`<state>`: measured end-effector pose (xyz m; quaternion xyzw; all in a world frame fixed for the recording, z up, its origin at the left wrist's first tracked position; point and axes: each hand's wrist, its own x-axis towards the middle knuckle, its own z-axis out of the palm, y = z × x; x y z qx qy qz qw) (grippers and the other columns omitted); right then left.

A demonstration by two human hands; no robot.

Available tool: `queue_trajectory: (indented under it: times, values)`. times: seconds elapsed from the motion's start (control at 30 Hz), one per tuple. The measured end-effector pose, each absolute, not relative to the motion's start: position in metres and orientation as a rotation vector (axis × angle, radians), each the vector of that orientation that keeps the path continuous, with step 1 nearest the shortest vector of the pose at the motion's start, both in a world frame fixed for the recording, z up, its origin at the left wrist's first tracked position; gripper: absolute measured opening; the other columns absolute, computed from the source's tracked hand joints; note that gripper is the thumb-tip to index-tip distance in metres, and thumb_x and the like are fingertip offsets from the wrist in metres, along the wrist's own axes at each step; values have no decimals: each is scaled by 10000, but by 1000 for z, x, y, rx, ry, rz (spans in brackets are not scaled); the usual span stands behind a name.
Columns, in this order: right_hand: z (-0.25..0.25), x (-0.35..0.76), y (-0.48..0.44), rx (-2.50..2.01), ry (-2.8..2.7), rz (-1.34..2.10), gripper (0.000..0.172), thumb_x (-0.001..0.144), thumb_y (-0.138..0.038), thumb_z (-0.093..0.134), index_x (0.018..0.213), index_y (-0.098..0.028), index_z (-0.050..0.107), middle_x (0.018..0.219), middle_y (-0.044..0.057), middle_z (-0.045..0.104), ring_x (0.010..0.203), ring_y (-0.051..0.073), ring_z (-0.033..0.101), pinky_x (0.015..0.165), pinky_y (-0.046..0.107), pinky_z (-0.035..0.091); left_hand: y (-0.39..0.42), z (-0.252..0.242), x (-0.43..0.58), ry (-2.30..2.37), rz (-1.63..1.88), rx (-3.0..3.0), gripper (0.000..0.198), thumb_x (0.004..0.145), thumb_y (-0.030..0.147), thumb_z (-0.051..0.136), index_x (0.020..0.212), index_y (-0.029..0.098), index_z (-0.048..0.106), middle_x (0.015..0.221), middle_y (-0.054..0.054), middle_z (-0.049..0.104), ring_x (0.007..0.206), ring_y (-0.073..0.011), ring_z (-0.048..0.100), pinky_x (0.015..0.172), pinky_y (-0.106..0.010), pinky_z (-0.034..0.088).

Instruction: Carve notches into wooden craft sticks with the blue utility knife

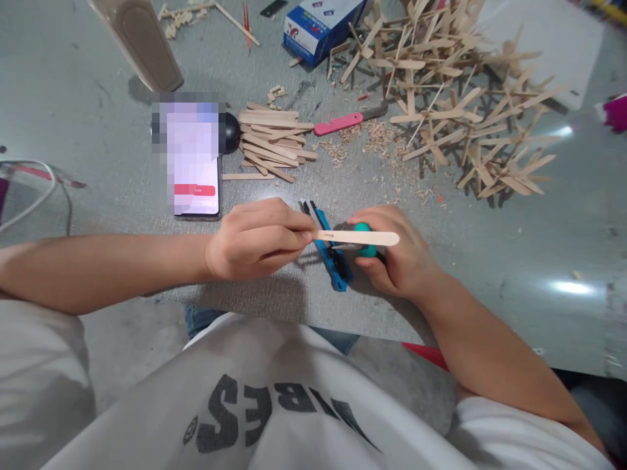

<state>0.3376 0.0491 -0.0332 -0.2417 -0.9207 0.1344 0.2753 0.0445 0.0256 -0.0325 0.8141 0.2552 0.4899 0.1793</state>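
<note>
My left hand pinches one end of a flat wooden stick and holds it level over the table's near edge. My right hand is closed round a teal-handled knife, whose blade lies against the stick's underside. A blue utility cutter lies on the table just below the stick, between the two hands.
A phone lies behind my left hand, beside a small pile of wooden sticks. A pink-handled knife, wood shavings, a blue box and a big heap of glued stick crosses fill the far right.
</note>
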Motion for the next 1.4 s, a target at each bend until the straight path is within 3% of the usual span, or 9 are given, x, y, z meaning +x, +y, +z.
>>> queue_trajectory:
  times: [0.23,0.37,0.57,0.7,0.87,1.13,1.27,1.4]
  values:
    - [-13,348,59,-570,-2599,17,479,1144,-529,438,1408,-153,573,1143,198,743,1050,339,719,849,498,560,28,-38,38,647,1232,2322,83,982,289,752,899,284,753,1016,-44,862,834,-194,802,715,-328,639]
    - [-16,354,62,-636,-2644,54,466,1145,-561,416,1411,-212,571,1203,170,745,1104,335,718,892,516,569,27,-36,39,574,1368,2364,98,960,194,756,994,287,760,1060,-38,864,857,-181,812,746,-304,647]
    - [-16,352,62,-769,-2596,198,410,1115,-586,448,1394,-307,560,1220,136,752,1095,346,705,933,537,565,20,-34,47,813,1385,2181,93,929,176,803,884,243,756,939,-55,852,746,-154,789,651,-252,621]
    - [-17,348,64,-697,-2601,171,422,1127,-566,446,1359,-238,576,1155,150,744,1027,324,701,882,500,575,20,-35,50,854,1379,1965,96,915,156,813,872,206,744,841,-51,822,709,-154,765,647,-253,606]
    - [-25,348,66,-719,-2572,90,427,1135,-552,444,1319,-200,599,1141,145,744,1040,303,713,899,465,590,23,-38,54,1058,1201,1663,125,891,175,803,1015,177,815,799,-38,791,671,-149,717,607,-251,565]
    - [-27,341,53,-969,-2474,9,331,1068,-460,551,1221,-186,657,1051,131,758,958,325,736,826,460,590,24,-34,58,1232,1266,1646,119,906,238,777,819,158,768,684,-23,737,570,-101,582,495,-206,456]
    - [-31,338,44,-1106,-2413,15,361,1059,-455,561,1297,-196,639,1135,160,752,1043,361,723,889,503,576,23,-37,58,1238,1304,1533,137,888,214,805,792,176,713,679,-5,728,551,-99,618,476,-195,478]
    - [-29,330,33,-1130,-2443,-4,370,1077,-475,536,1320,-206,615,1157,163,751,1042,358,721,861,490,566,24,-39,59,1216,1297,1465,160,888,210,823,791,182,698,657,5,713,531,-102,636,461,-201,496]
